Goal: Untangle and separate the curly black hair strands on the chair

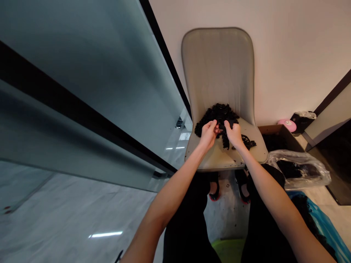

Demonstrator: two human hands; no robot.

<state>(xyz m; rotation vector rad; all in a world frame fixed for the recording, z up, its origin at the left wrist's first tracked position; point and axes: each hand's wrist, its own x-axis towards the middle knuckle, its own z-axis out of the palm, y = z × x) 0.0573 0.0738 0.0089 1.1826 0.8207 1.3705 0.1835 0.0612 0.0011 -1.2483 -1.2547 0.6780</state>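
Observation:
A heap of small black pieces (218, 109) lies on the seat of a beige chair (218, 58). In front of the heap, my left hand (209, 134) and my right hand (233, 133) are close together, thumbs and fingers pinched. Between them is a dark black strip (225, 141) with an uneven edge, which hangs down toward the seat. My right hand grips it; the left fingertips appear to pinch its other side, though the contact is partly hidden. Right of my right wrist rests a flat black sheet with holes (248, 141). Its exact material cannot be made out.
At right stand a cardboard box (297, 144) with dark contents, a clear plastic bag (325, 175) with black material and a blue bag (329, 224). A pink round object (287, 125) sits behind. A frosted glass panel (95, 73) rises along the left.

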